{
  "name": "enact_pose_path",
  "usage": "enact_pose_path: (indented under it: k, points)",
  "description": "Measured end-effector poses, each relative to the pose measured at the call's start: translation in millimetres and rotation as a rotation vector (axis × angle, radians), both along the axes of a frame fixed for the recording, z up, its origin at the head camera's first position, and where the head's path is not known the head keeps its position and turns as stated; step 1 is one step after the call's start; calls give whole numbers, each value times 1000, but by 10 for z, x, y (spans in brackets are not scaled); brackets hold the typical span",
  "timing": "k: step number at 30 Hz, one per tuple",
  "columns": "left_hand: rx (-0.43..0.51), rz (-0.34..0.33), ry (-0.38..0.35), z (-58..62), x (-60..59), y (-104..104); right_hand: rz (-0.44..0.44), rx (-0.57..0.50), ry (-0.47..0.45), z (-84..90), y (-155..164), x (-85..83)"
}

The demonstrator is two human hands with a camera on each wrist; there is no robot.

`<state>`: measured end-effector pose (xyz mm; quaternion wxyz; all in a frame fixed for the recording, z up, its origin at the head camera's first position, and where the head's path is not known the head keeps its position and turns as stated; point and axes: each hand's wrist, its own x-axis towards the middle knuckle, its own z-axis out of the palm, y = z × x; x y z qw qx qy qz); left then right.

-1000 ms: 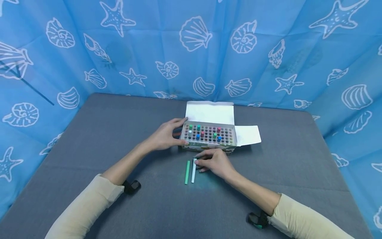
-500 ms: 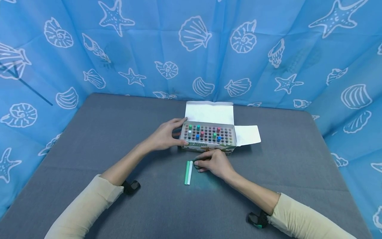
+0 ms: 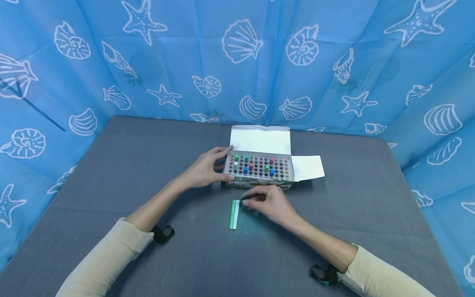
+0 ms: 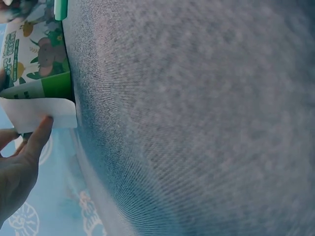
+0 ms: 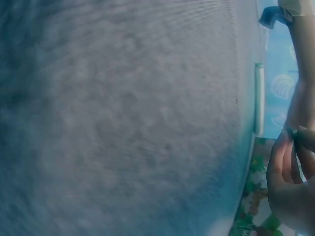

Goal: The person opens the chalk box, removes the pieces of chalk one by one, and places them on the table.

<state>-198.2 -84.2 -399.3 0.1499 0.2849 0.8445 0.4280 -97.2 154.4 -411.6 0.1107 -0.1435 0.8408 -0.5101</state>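
The right hand (image 3: 270,203) hovers just above the grey table (image 3: 122,165), fingers loosely curled with the tips drawn together; it seems to hold nothing, though whether a small thing sits between the fingertips cannot be told. Just beside those tips lie a white chalk stick (image 3: 236,213) and a green chalk stick (image 3: 232,214), side by side and touching, flat on the cloth in front of the box. The left hand (image 3: 206,168) grips the left end of the open chalk box (image 3: 258,167), thumb on its near corner and fingers curled over the far edge, steadying it. Inside, a perforated tray holds a few upright sticks in green, red, blue and white, with most holes vacant; the lid flaps stand open behind and to the right. The step in hand looks like laying sticks out in a row, and the next move likely calls for lifting the right hand to the tray and pinching one upright stick cleanly without tipping its neighbours
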Motion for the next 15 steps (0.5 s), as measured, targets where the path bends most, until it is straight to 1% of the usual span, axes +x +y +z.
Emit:
enact_pose_path:
  k: [6,15]
  points:
    - [2,-3,4,-7,-2,-10,0,-50,37,107,83,-9]
    - [9,-5,-8,-17,-23,-11,-37,-69,93,252,220,-70]
